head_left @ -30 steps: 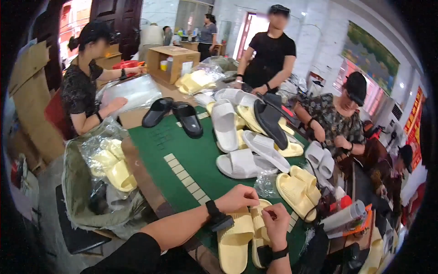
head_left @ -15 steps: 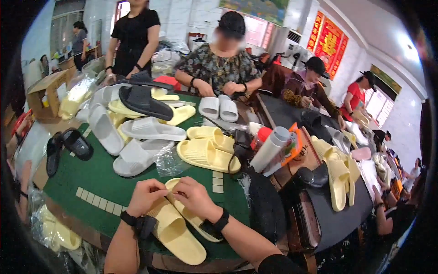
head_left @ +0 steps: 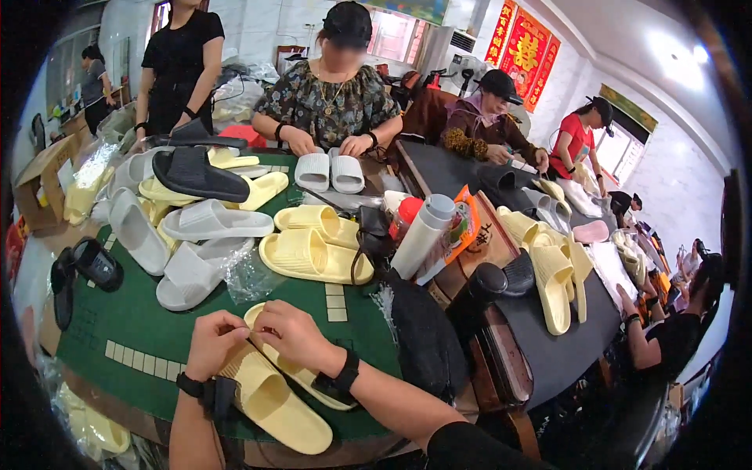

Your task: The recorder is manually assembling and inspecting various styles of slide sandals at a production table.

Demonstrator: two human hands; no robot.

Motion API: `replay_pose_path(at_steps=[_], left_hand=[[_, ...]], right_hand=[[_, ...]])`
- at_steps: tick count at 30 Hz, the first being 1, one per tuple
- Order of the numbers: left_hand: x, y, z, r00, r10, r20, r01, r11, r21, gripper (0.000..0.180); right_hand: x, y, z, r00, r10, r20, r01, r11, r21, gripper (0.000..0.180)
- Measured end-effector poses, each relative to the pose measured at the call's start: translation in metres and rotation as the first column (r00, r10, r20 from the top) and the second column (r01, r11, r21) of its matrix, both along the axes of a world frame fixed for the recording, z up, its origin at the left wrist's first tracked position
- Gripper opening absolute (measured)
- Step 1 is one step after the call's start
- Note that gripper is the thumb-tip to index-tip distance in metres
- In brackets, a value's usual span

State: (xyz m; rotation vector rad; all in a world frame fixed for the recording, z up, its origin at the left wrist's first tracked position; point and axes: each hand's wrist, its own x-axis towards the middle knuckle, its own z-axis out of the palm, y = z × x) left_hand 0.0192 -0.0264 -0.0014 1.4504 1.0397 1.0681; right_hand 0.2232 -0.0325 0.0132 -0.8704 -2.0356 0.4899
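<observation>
A pair of pale yellow slide slippers lies side by side at the table's near edge: the left slipper [head_left: 282, 411] and the right slipper [head_left: 301, 374], partly covered by my arm. Over their far ends my two hands meet. My left hand [head_left: 213, 345] has thumb and fingers pinched together above the left slipper. My right hand [head_left: 294, 335] is closed too, its fingertips close to the left ones. A thin dark strand seems to run between the fingertips, too small to name. Dark bands circle both wrists.
A green-topped table [head_left: 188, 329] holds grey slippers [head_left: 192, 270], more yellow slippers [head_left: 313, 254], black slippers [head_left: 98, 262] and clear plastic film [head_left: 254, 274]. Rectangular tiles [head_left: 145, 360] line it. A white bottle [head_left: 423, 235] and black bag [head_left: 423, 337] stand right. A co-worker [head_left: 329, 110] handles light grey slippers opposite.
The whole view has swung, so table and people sit further left. My hands stay over the yellow pair, fingertips now slightly apart. The co-worker opposite now has hands at the light grey slippers.
</observation>
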Motion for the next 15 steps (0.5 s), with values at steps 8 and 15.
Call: replay_pose_path(at_steps=[8,15], left_hand=[[-0.0006,-0.001,0.0026,1.0,-0.013,-0.012,0.013,1.0,-0.003,0.007],[-0.0004,0.0,0.0029,1.0,-0.015,0.004,0.015,1.0,-0.011,0.006]], right_hand=[[-0.0007,0.0002,-0.0013,1.0,0.0,0.004,0.0,1.0,-0.02,0.011],[0.0001,0.0036,-0.0052,0.999,-0.054,-0.006,0.054,0.999,-0.005,0.009]])
